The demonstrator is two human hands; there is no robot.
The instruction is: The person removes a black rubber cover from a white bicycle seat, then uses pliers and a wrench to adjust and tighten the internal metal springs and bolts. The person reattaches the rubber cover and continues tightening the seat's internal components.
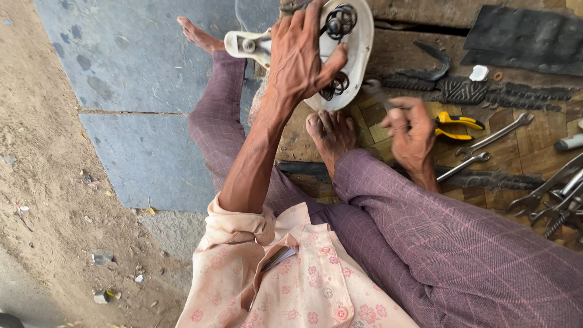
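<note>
My left hand [300, 58] is shut on a white plastic housing [359, 45], held upright in front of me. Black wire rings [339, 21] sit in its hollow side, and a white arm with a bolt [246, 44] sticks out to its left. My right hand [410, 133] is lower right of the housing, closed around a thin grey metal tool [375, 90] that is blurred; its tip points toward the housing's lower edge. My bare foot [331, 130] rests between the two hands on a wooden board [534, 152].
Yellow-handled pliers [458, 121] lie just right of my right hand, with two spanners [495, 136] beyond. Black rubber strips [486, 91], a black sheet [522, 36] and several metal tools [552, 194] lie on the right. Grey stone slabs [139, 61] and dirt [42, 182] are on the left.
</note>
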